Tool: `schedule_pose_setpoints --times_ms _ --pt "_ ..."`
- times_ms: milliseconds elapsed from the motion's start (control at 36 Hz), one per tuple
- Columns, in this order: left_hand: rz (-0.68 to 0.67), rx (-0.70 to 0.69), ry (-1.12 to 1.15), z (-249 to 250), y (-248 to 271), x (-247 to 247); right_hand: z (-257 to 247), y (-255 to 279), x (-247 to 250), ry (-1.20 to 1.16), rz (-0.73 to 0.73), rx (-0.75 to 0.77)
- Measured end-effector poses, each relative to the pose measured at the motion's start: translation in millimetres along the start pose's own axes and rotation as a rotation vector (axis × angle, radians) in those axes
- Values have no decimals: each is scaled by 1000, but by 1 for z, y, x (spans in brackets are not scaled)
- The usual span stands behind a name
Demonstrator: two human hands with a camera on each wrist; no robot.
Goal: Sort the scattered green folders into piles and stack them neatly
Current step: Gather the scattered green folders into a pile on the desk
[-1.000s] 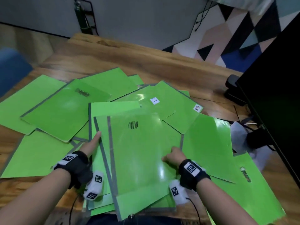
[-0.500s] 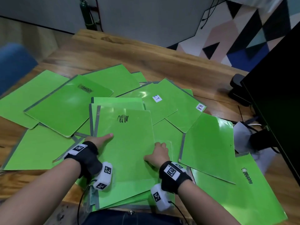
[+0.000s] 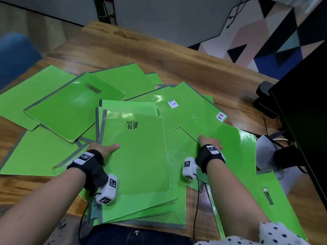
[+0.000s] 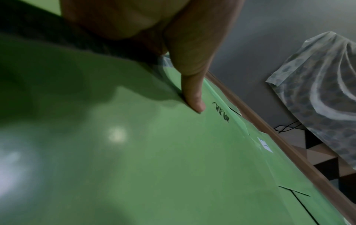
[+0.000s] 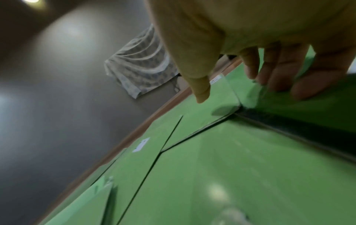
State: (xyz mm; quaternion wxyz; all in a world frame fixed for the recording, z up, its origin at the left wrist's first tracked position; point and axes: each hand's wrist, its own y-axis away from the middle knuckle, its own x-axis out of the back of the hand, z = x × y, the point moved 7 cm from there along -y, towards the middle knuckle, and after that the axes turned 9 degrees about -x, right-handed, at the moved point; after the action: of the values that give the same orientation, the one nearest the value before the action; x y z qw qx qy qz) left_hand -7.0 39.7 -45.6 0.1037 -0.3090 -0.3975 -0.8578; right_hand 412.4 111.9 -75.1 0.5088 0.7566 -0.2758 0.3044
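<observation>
The left hand [image 3: 104, 149] grasps the left edge of the pile [image 3: 136, 165] at 6 o'clock on the bench [image 3: 123, 48], thumb on top. The right hand [image 3: 209, 141] lies released, fingers touching a folder [image 3: 235, 152] at 3 o'clock; others [image 3: 67, 110] lie scattered at 10.

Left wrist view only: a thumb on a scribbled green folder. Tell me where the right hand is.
Observer: The right hand is off your stack, at the upper left corner of a glossy folder lying to the right.
Operator: Report whether it grips that folder.
Observer: In the right wrist view the fingers curl onto that corner, which looks slightly raised. The thumb is apart, so I cannot confirm a grip.
Operator: Describe the stack under my hand.
Observer: The scribbled folder tops a near stack whose lower edges fan out unevenly. The left hand sits at its left edge with the fingers hidden.
</observation>
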Motion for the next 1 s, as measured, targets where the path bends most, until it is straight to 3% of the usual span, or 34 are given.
schedule_pose_setpoints --times_ms 111,278,500,583,667,750,778,806,833,861,944,1000 --pt "1 2 -24 0 -3 0 -5 -8 -4 -45 -62 -28" --pt "-3 11 -35 -3 -6 -2 -21 -18 -17 0 -29 27" --pt "-21 14 -62 -4 -11 -5 -32 -21 -21 280 68 41" --pt "-22 26 -53 -6 -14 -6 -41 -19 -23 220 49 -7" --pt "-18 25 -42 -8 -17 -7 -41 -28 -40 68 -99 -20" --pt "-19 22 -38 -10 -20 -8 -54 -42 -51 -68 -134 219" --pt "-19 23 -34 -11 -21 -9 -54 -31 -49 -129 -175 229" --pt "-19 23 -29 -12 -22 -10 -51 -20 -51 -209 -289 156" --pt "-19 23 -20 -12 -23 -10 -47 -11 -44 -271 -300 112" --pt "-21 24 -9 -13 -23 -11 -46 0 -29 -237 -227 147" --pt "-17 23 50 -16 -26 -13 -53 11 -5 -169 -213 164" --pt "8 17 103 -19 -27 -13 -60 9 15 -247 -73 105"
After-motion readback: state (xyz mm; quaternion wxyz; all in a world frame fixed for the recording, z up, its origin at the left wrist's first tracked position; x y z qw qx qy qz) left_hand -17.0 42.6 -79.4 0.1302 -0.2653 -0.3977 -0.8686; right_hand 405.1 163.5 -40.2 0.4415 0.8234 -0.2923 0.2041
